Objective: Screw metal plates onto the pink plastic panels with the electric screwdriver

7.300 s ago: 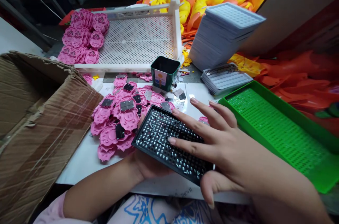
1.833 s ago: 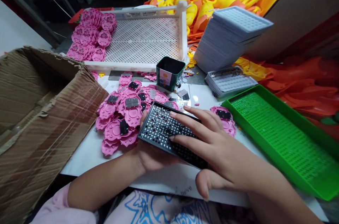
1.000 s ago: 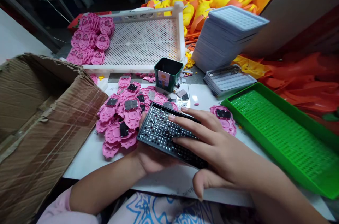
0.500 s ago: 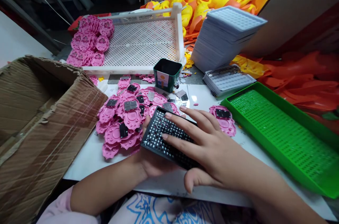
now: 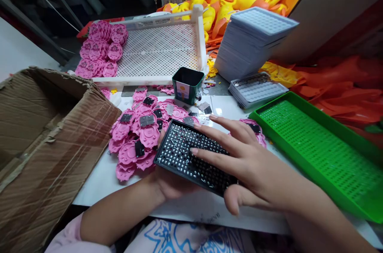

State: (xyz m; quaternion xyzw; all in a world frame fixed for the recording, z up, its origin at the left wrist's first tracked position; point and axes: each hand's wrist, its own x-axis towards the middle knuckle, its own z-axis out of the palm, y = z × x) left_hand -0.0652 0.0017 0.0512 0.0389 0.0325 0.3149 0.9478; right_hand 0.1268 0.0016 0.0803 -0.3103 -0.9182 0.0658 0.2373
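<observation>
- left hand [image 5: 175,184], bottom centre: grips black tray [image 5: 191,159] of screws, at centre.
- right hand [image 5: 254,165], right of centre: fingers spread wide over tray.

A shallow black rectangular plastic tray [image 5: 179,153] is dotted with rows of small silvery screws. The flat, scallop-edged plastic pieces in the heap [image 5: 127,153] are bright pink, several bearing black or grey rectangles. A square-mouthed plastic cup [image 5: 182,95] is dark green with a pale, orange-marked label. A long rectangular perforated plastic basket [image 5: 323,153] is vivid green; a wide perforated plastic crate [image 5: 158,51] is white. The open cardboard box [image 5: 60,137] is brown. A pale pink shirt [image 5: 179,237] carries swirling blue lines.
</observation>
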